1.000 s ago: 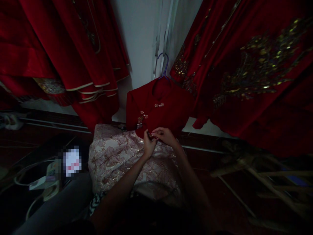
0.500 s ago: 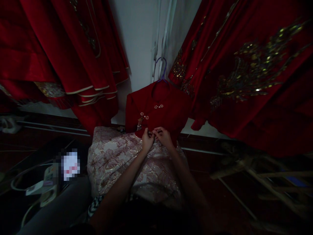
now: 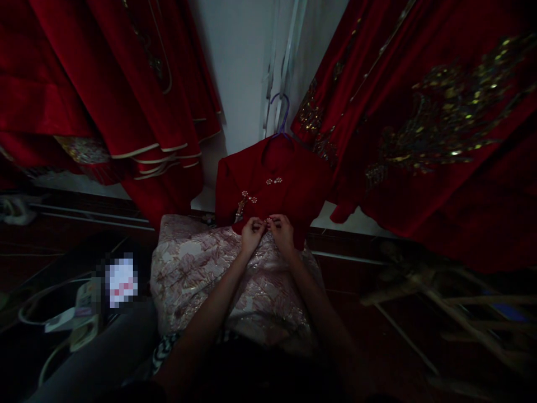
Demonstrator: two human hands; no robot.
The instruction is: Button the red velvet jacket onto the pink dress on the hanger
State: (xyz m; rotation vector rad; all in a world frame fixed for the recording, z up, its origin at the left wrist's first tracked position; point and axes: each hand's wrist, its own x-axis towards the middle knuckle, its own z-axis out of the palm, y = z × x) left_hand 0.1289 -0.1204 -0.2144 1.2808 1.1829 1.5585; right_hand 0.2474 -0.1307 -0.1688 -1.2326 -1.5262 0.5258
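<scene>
A red jacket (image 3: pixel 293 198) hangs on a purple hanger (image 3: pixel 286 112) and its lower part reaches my lap. Pearl-like flower fastenings (image 3: pixel 274 181) decorate its front, and a beaded tassel (image 3: pixel 240 210) dangles at the left. My left hand (image 3: pixel 252 234) is closed in a pinch at the jacket's lower front. Right beside it, my right hand (image 3: pixel 282 230) pinches too, the fingertips of both almost meeting. Tiny pale bits show between the fingertips, too small to make out. Under my forearms lies pale pink floral brocade cloth (image 3: pixel 188 268).
Red garments (image 3: pixel 159 123) with light piping hang at the left. More red garments (image 3: pixel 419 207) with gold sequins hang at the right, before white doors (image 3: pixel 243 56). A power strip (image 3: pixel 84 319) with cables lies lower left; a wooden frame (image 3: pixel 444 299) stands lower right.
My hands have shifted up slightly and the fingertips sit a little differently, still pinching at the jacket front. The view has moved slightly.
</scene>
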